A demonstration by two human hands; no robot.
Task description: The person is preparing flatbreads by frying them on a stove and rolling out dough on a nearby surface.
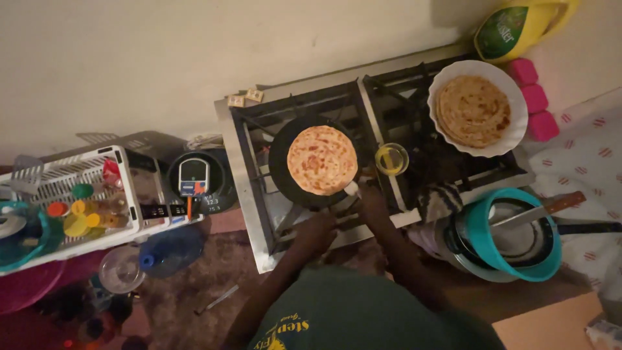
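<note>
A browned round flatbread (322,159) lies on a flat black pan (284,170) over the left burner of a steel gas stove (245,188). My right hand (372,201) is closed on a small pale utensil (350,188) at the flatbread's near right edge. My left hand (316,232) rests at the stove's front edge by the pan's near rim; I cannot tell whether it grips anything. A small glass bowl of yellow oil (392,159) sits between the burners.
A white plate (512,139) with stacked cooked flatbreads sits on the right burner. A teal-rimmed stack of pots (505,236) with a wooden-handled knife stands at the right. A white basket of small containers (78,194) and a scale (194,178) are at the left.
</note>
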